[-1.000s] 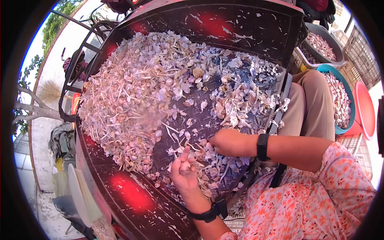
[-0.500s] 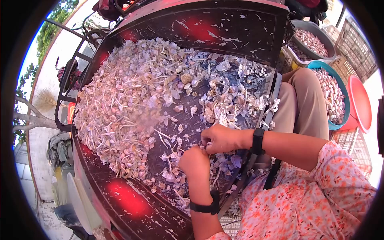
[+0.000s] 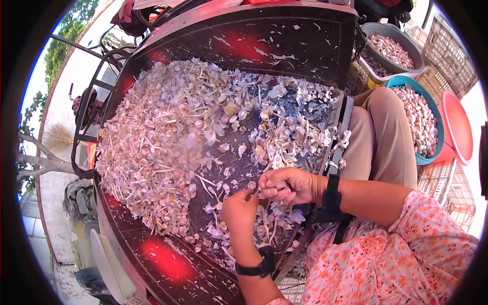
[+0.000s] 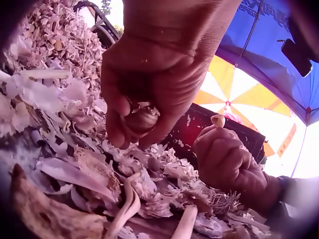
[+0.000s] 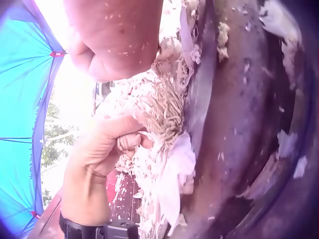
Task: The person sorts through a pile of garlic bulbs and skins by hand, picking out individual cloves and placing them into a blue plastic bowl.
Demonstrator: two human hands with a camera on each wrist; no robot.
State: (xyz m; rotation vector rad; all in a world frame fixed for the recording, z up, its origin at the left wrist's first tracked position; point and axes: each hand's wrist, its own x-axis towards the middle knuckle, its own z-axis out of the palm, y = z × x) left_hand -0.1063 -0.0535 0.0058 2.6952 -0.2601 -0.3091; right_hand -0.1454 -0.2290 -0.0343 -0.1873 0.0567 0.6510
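Over the near part of the dark tray, my left hand point(image 3: 240, 211) and right hand point(image 3: 292, 185) are close together, fingertips nearly meeting. In the left wrist view, a garlic clove point(image 4: 142, 119) with papery skin sits in the curled fingers of my left hand. Beyond it, my right hand point(image 4: 227, 159) pinches a small pale garlic clove point(image 4: 218, 120) at its fingertips. The right wrist view shows the left hand point(image 5: 107, 144) with fingers bent around a clove point(image 5: 129, 142). Loose garlic skins point(image 4: 174, 172) and stalks lie beneath both hands.
A large heap of garlic cloves and skins point(image 3: 157, 137) covers the left of the dark tray point(image 3: 284, 40), which has raised walls. At the right stand a teal tub of cloves point(image 3: 419, 119), a grey tub point(image 3: 391, 51) and a red basin point(image 3: 457, 127). Bent knees point(image 3: 386, 132) adjoin the tray's edge.
My left hand has turned from palm up, with a clove showing, to back up, and come against the right. The right hand has rolled so its curled fingers show.
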